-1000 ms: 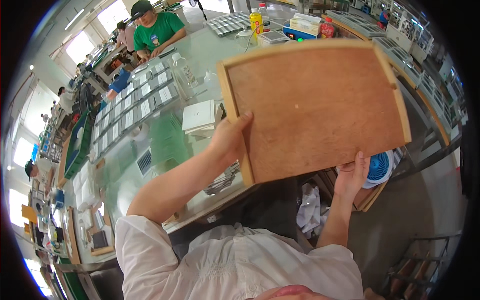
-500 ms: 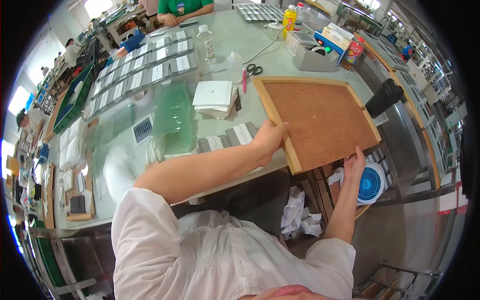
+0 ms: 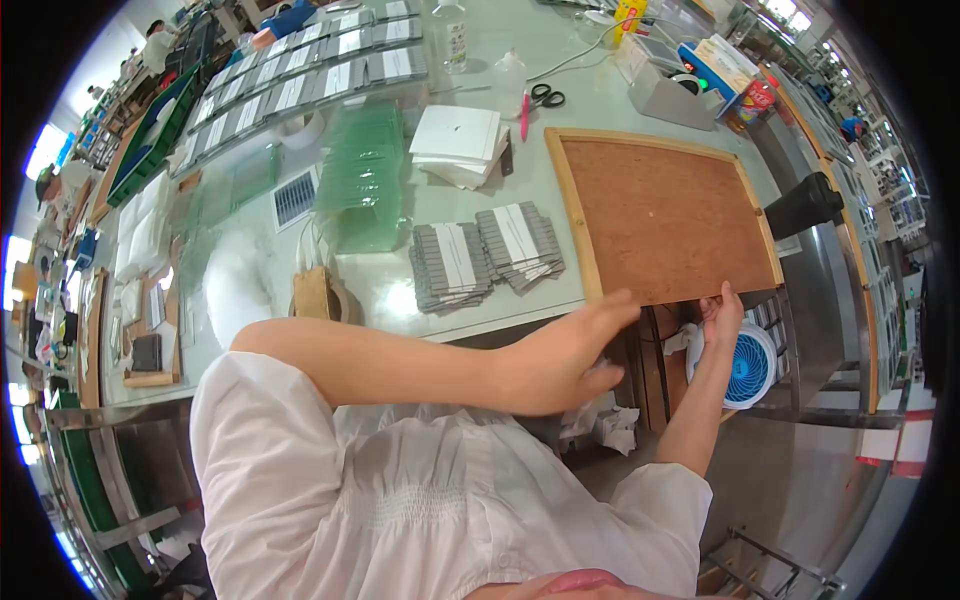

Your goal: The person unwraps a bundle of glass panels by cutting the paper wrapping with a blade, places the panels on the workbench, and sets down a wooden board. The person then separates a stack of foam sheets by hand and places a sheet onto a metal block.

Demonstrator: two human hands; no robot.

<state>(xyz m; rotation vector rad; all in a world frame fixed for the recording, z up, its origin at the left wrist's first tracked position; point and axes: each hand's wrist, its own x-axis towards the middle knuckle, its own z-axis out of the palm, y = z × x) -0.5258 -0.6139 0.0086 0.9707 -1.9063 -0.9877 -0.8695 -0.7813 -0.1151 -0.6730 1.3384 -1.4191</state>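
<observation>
Board of reddish-brown wood with a pale timber frame along three sides lies at the near right corner of the grey-green, glossy-topped table, its unframed side toward the person. Right hand meets that near side, thumb over the face and remaining fingers curled below – it pinches the board's edge. Left hand is spread, thumb well apart from the fingers, close by the board's near left corner; whether the blurred fingertips touch it, I cannot tell.

Left of the board, near the table's near edge, stand two stacks of thin grey slats with white bands. Farther left sits a ribbed tray of translucent green plastic; what it holds is unclear. Beyond it, toward the far left, a clear shallow tray carries rows of grey packs with white labels. At the table's left edge a long dark-green plastic bin contains something white.

A clear plastic bottle with a label and a small translucent squeeze bottle stand farther back – contents hard to make out. Beside the board's right side is a black cylindrical tumbler.
</observation>
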